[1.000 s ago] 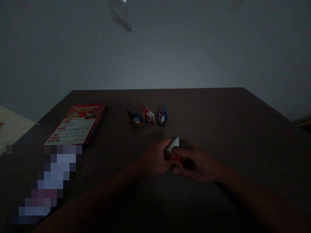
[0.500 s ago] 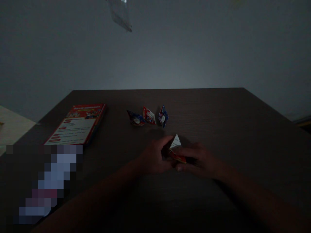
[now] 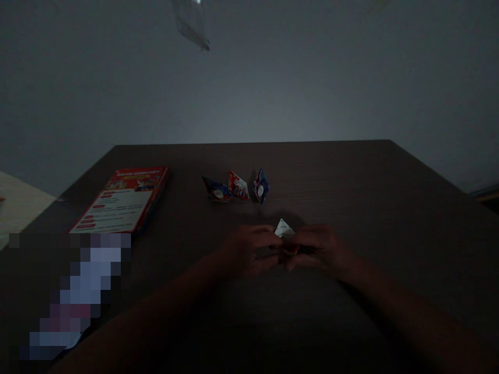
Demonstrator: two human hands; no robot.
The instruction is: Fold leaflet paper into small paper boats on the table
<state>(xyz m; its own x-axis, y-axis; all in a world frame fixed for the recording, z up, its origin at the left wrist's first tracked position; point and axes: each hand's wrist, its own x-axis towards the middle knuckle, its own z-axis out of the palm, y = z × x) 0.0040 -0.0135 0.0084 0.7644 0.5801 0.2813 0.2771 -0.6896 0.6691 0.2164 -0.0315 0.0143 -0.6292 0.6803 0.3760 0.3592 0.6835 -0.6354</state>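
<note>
The two forearms [image 3: 156,319] slant in from the lower corners of the frame, bringing the left hand [image 3: 249,250] and right hand [image 3: 323,248] together just below centre, turned toward each other. Fingers of both pinch a folded paper piece [image 3: 284,229], its white tip pointing up between them, above the bench [image 3: 351,182].

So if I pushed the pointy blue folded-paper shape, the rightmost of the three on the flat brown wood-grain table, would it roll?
Probably not: the pointy blue folded-paper shape has angular creases, so it would more likely slide or tip. It's probably light, since it looks like thin paper. Those thin-looking sides might also crumple if squeezed.
</note>
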